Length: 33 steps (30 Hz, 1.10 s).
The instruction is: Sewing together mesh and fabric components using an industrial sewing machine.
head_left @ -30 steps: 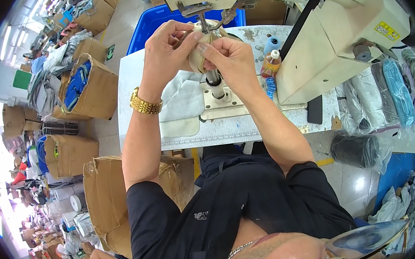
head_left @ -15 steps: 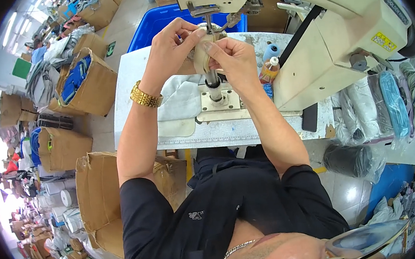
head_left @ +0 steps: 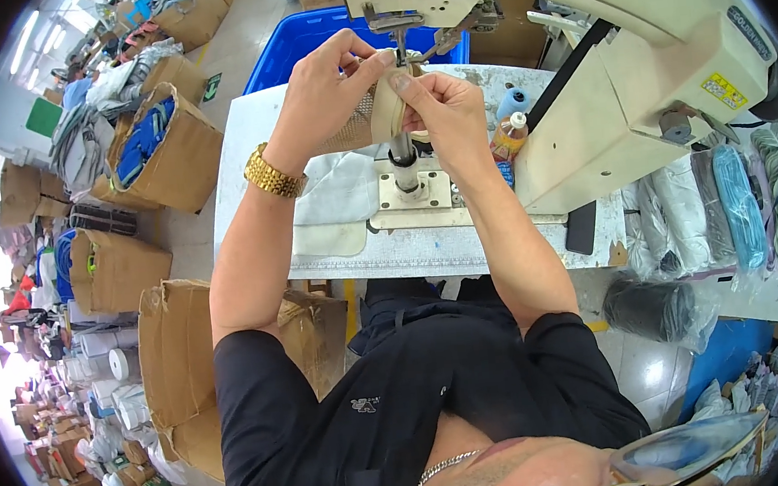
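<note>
My left hand (head_left: 327, 89), with a gold watch at the wrist, pinches the upper edge of a tan mesh fabric piece (head_left: 347, 135) between thumb and fingers. On the other side, my right hand (head_left: 452, 112) grips the piece's smooth cream band (head_left: 385, 114), thumb in front. Both hands are close together, just below the needle area of a cream sewing machine (head_left: 573, 125). The fabric hangs around the top of the machine's metal post (head_left: 404, 177). My fingers hide the spot where the fabric meets the needle.
White fabric (head_left: 338, 192) lies left of the post on the worktable (head_left: 241, 196). A blue thread cone (head_left: 512, 101), a bottle (head_left: 509, 137) and a dark phone (head_left: 581, 228) stand or lie right. Behind is a blue bin (head_left: 276, 58); an open carton (head_left: 177, 354) sits at my left.
The cream band has swung to stand more upright, and more mesh shows beside my left hand. Both hands keep their grip. The whole view has shifted slightly.
</note>
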{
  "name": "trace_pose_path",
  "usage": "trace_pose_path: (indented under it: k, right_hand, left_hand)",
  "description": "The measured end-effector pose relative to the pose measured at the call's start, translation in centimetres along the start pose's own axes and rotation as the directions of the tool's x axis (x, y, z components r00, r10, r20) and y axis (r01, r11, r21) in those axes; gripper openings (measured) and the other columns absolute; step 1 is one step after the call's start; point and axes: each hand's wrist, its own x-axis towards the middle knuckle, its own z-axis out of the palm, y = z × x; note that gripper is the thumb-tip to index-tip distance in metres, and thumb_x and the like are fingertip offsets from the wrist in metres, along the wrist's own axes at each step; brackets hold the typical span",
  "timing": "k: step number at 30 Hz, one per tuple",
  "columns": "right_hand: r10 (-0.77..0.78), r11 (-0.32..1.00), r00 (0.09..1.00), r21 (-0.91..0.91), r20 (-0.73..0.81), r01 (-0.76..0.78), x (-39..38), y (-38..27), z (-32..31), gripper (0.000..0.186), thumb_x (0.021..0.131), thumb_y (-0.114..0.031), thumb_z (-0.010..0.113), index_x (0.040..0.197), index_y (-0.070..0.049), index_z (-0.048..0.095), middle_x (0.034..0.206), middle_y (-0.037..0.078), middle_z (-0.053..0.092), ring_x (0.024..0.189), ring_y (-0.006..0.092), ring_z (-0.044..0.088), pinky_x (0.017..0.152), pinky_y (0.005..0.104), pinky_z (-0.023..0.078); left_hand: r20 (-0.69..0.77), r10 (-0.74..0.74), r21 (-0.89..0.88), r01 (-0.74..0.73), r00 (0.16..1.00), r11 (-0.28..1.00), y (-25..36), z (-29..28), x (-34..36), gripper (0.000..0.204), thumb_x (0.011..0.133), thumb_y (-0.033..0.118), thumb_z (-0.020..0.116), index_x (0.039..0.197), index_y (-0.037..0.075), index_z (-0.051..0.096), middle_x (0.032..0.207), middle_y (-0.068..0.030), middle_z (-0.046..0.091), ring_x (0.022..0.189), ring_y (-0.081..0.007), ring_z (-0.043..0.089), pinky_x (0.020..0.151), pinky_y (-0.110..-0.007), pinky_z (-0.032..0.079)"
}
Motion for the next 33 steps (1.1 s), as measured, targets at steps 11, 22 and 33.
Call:
trace_pose_path:
  k: [11, 22, 33]
  right_hand:
    - [-0.132, 0.977, 0.989, 0.175, 0.064, 0.119, -2.7, 2.6, 0.6, 0.018, 0.089, -0.011, 0.070, 0.102, -0.001, 0.062, 0.077, 0.002, 0.065, 0.065, 0.0025, 0.056, 0.057, 0.0185, 0.043]
    - [-0.035, 0.966, 0.991, 0.258, 0.128, 0.001, -3.9, -0.6, 0.3, 0.047, 0.089, -0.005, 0.067, 0.132, 0.000, 0.048, 0.080, 0.002, 0.064, 0.069, 0.0050, 0.059, 0.056, 0.0211, 0.048]
    - [-0.012, 0.960, 0.990, 0.278, 0.142, -0.028, -3.6, -1.0, 0.4, 0.044, 0.089, -0.006, 0.067, 0.130, -0.001, 0.051, 0.080, 0.002, 0.064, 0.065, 0.0050, 0.058, 0.056, 0.0191, 0.047]
  left_hand:
    - [-0.006, 0.553, 0.278, -0.530, 0.833, 0.801, 0.4, -0.7, -2.1, 0.019, 0.082, 0.015, 0.069, 0.099, 0.007, 0.072, 0.103, -0.0078, 0.069, 0.096, -0.0263, 0.064, 0.084, -0.035, 0.052]
    - [0.092, 0.358, 0.308, -0.368, 0.929, 0.877, 2.0, -1.0, -2.0, 0.023, 0.087, 0.019, 0.067, 0.105, 0.006, 0.071, 0.110, -0.0093, 0.070, 0.100, -0.0275, 0.066, 0.086, -0.036, 0.052]
    - [0.125, 0.341, 0.292, -0.363, 0.932, 0.885, 1.5, -1.5, -1.7, 0.030, 0.086, 0.022, 0.067, 0.111, 0.005, 0.069, 0.117, -0.0101, 0.067, 0.106, -0.0296, 0.063, 0.093, -0.040, 0.049]
